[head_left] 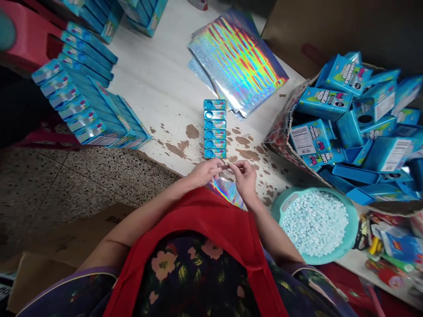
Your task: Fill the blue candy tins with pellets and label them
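Observation:
In front of my apron, my left hand [205,172] and my right hand [245,179] pinch a thin dark strip [225,167] between their fingertips. It is too small to tell what it is. Just beyond my fingers, several blue candy boxes [214,134] stand in a row, their printed ends with round openings facing up. Partly under my hands, a shiny holographic sheet [228,190] lies at the table edge.
Holographic sheets [238,61] are stacked at the back. On the right are a carton [284,119] heaped with blue boxes and a turquoise basin [353,226] of pale blue candies [315,222]. More blue boxes [89,105] stand at left. The white table [158,83] has peeled brown patches.

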A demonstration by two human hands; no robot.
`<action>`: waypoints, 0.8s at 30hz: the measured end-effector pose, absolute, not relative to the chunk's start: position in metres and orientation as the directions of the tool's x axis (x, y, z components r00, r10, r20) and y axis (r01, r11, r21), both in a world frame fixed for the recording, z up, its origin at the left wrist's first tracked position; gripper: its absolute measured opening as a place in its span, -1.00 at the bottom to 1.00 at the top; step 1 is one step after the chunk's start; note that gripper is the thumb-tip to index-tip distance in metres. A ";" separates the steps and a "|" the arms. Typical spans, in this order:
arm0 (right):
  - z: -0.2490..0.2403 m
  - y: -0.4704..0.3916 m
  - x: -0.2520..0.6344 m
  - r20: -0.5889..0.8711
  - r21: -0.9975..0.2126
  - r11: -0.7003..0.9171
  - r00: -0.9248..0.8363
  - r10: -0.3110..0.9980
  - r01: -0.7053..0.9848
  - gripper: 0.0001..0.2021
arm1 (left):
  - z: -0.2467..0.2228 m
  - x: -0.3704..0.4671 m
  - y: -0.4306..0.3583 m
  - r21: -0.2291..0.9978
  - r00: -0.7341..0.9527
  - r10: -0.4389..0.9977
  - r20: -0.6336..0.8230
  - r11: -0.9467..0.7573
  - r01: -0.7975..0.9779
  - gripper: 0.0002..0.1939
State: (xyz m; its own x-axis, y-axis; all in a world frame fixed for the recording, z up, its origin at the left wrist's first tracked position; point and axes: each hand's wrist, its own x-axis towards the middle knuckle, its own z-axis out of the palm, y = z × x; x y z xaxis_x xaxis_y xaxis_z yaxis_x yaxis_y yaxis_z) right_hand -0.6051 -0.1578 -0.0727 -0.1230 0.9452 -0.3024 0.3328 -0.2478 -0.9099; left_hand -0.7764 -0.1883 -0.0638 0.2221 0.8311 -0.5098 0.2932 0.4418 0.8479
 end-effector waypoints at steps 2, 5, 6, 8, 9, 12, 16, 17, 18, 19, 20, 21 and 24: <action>-0.082 -0.155 -0.630 -0.279 -0.923 -0.225 -0.141 0.950 0.314 -0.77 | -0.062 -0.797 -0.189 0.818 0.117 0.832 -0.543 0.492 0.296 -0.81; -0.092 -0.151 -0.654 -0.178 -0.901 -0.111 -0.123 0.976 0.419 -0.75 | -0.067 -0.821 -0.186 0.797 0.028 0.820 -0.571 0.546 0.257 -0.81; -0.094 -0.149 -0.658 -0.142 -0.882 -0.073 -0.116 0.983 0.465 -0.74 | -0.070 -0.826 -0.185 0.798 0.016 0.817 -0.577 0.559 0.224 -0.80; -0.098 -0.146 -0.663 -0.082 -0.841 -0.008 -0.112 0.990 0.541 -0.74 | -0.078 -0.833 -0.181 0.816 -0.001 0.826 -0.564 0.558 0.153 -0.81; -0.099 -0.145 -0.665 -0.056 -0.823 0.017 -0.111 0.992 0.568 -0.75 | -0.082 -0.835 -0.180 0.831 -0.009 0.838 -0.545 0.542 0.129 -0.81; -0.105 -0.143 -0.668 -0.004 -0.790 0.051 -0.089 0.996 0.611 -0.76 | -0.092 -0.836 -0.176 0.873 -0.034 0.890 -0.455 0.453 0.178 -0.80; -0.114 -0.144 -0.670 0.053 -0.762 0.094 -0.083 0.995 0.641 -0.79 | -0.107 -0.831 -0.174 0.855 -0.040 0.922 -0.384 0.372 0.361 -0.80; -0.117 -0.143 -0.669 0.058 -0.765 0.088 -0.067 0.996 0.638 -0.79 | -0.111 -0.829 -0.174 0.834 -0.056 0.921 -0.386 0.375 0.405 -0.78; -0.119 -0.143 -0.667 0.049 -0.776 0.063 -0.039 0.998 0.627 -0.78 | -0.115 -0.828 -0.176 0.795 -0.082 0.912 -0.403 0.393 0.462 -0.76; -0.121 -0.142 -0.665 0.019 -0.796 0.018 -0.004 1.000 0.605 -0.76 | -0.119 -0.826 -0.178 0.732 -0.114 0.891 -0.439 0.428 0.530 -0.73; -0.123 -0.142 -0.662 -0.031 -0.821 -0.042 0.029 0.999 0.570 -0.74 | -0.122 -0.824 -0.181 0.651 -0.152 0.861 -0.485 0.472 0.595 -0.72; -0.123 -0.141 -0.659 -0.094 -0.842 -0.107 0.051 0.994 0.528 -0.71 | -0.124 -0.822 -0.185 0.570 -0.197 0.827 -0.527 0.516 0.640 -0.72; -0.124 -0.140 -0.653 -0.230 -0.871 -0.220 0.031 0.973 0.439 -0.59 | -0.124 -0.812 -0.200 0.564 -0.324 0.799 -0.507 0.592 0.576 -0.68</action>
